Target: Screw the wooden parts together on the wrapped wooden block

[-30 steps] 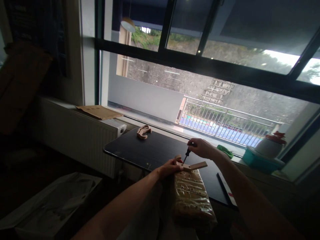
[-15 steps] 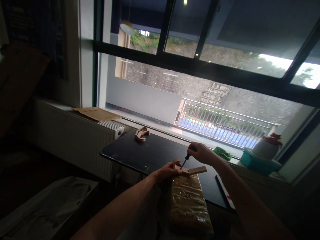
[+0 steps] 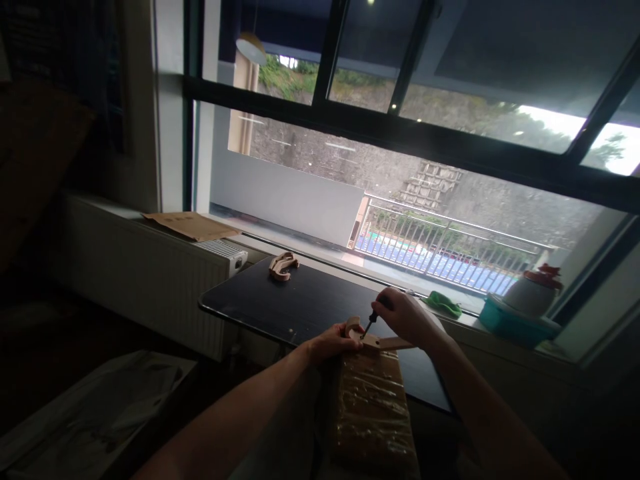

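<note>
My right hand is closed round the dark handle of a screwdriver, whose shaft slants down to the left. Its tip meets a pale wooden piece with a curved hook at its left end and small dark holes. My left hand grips that piece near the hook, close to the tip. Beneath it is a block wrapped in clear plastic, which reaches toward me. Whether a screw sits under the tip is too small to tell.
Several curved wooden pieces lie on the dark table at the back left. On the window sill are a green cloth-like item and a teal box. A radiator stands left; a brown envelope rests on it.
My right hand has turned and lowered slightly with the screwdriver, and its wrist now covers part of the wooden piece's right end. My left hand keeps its hold.
</note>
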Demonstrator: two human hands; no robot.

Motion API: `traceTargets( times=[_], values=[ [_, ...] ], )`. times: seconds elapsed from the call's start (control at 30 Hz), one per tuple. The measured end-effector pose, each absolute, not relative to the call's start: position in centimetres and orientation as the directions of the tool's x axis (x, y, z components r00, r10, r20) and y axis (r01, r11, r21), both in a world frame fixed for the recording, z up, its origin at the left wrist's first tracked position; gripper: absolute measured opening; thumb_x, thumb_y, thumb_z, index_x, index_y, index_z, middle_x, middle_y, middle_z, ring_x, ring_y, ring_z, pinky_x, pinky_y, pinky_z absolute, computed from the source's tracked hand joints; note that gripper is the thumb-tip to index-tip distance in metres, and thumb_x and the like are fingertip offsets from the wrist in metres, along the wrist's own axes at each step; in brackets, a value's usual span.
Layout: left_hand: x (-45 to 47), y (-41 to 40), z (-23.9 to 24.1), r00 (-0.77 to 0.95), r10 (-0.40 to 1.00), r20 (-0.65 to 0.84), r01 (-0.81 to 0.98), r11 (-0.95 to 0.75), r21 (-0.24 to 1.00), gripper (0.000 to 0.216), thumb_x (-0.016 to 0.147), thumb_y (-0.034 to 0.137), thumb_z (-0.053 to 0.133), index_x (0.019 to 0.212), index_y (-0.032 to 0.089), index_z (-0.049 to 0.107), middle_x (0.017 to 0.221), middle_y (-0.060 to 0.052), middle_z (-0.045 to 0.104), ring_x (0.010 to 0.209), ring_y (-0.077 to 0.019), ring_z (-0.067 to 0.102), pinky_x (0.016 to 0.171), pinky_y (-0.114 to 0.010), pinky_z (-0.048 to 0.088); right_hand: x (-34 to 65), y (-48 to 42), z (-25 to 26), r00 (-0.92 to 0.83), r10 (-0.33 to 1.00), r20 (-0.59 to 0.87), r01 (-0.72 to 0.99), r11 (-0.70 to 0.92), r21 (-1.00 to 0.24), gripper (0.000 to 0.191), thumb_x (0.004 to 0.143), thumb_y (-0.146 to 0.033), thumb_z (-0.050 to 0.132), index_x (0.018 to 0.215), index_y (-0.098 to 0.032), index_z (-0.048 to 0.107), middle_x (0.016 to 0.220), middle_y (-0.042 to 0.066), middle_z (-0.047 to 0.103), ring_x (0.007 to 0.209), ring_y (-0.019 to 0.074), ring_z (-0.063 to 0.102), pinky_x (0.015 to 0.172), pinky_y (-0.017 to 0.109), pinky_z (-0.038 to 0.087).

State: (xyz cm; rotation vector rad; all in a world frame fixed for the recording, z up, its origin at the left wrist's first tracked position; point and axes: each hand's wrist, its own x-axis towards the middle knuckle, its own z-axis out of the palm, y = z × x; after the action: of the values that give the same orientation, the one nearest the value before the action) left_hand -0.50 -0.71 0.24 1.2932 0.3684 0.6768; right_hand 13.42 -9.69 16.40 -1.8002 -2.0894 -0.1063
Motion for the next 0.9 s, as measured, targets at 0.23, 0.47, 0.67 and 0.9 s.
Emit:
traceTargets(
  times=[0.23, 0.47, 0.67, 0.9],
  values=[
    [-0.7, -0.9, 0.1, 0.78, 0.616, 0.107, -0.249, 0.15, 0.957, 0.046, 0.059, 0.027, 0.077, 0.1, 0.018, 0.057, 0.082, 0.002, 0.057, 0.073, -0.011, 0.052, 0.072, -0.025, 0.039, 13.8, -10.3, 16.6, -0.201, 0.938, 0.282, 0.947, 0.26, -0.191, 0.022, 0.079, -0.033, 0.049, 0.095, -0.023, 0.06, 0.074, -0.001, 0.064, 0.058, 0.0107, 0.051, 0.054, 0.022, 0.033],
    [-0.8, -1.1, 0.0, 0.768, 0.631, 0.111, -0.26, 0.15, 0.954, 0.045, 0.058, 0.027, 0.077, 0.098, 0.018, 0.058, 0.083, 0.002, 0.057, 0.076, -0.0122, 0.053, 0.076, -0.026, 0.04, 13.9, -10.8, 16.4, -0.12, 0.937, 0.327, 0.964, 0.189, -0.186, 0.018, 0.08, -0.032, 0.048, 0.086, -0.02, 0.059, 0.071, 0.001, 0.064, 0.06, 0.0118, 0.052, 0.054, 0.023, 0.035],
    [-0.9, -1.6, 1.0, 0.76, 0.641, 0.106, -0.254, 0.143, 0.957, 0.043, 0.059, 0.028, 0.077, 0.096, 0.016, 0.059, 0.081, 0.0, 0.058, 0.075, -0.0122, 0.053, 0.074, -0.026, 0.039, 15.4, -13.4, 13.1, 0.119, 0.917, 0.381, 0.867, 0.091, -0.49, 0.022, 0.079, -0.039, 0.049, 0.084, -0.018, 0.056, 0.073, 0.005, 0.065, 0.063, 0.016, 0.057, 0.056, 0.027, 0.043],
    [-1.0, -2.2, 1.6, 0.747, 0.655, 0.113, -0.274, 0.149, 0.95, 0.044, 0.057, 0.029, 0.079, 0.093, 0.015, 0.059, 0.078, -0.001, 0.059, 0.072, -0.0122, 0.054, 0.072, -0.026, 0.039, 13.9, -16.0, 7.3, 0.225, 0.946, 0.233, 0.873, -0.09, -0.479, 0.03, 0.083, -0.041, 0.042, 0.103, -0.023, 0.054, 0.085, 0.005, 0.069, 0.076, 0.0204, 0.065, 0.062, 0.029, 0.045]
  ],
)
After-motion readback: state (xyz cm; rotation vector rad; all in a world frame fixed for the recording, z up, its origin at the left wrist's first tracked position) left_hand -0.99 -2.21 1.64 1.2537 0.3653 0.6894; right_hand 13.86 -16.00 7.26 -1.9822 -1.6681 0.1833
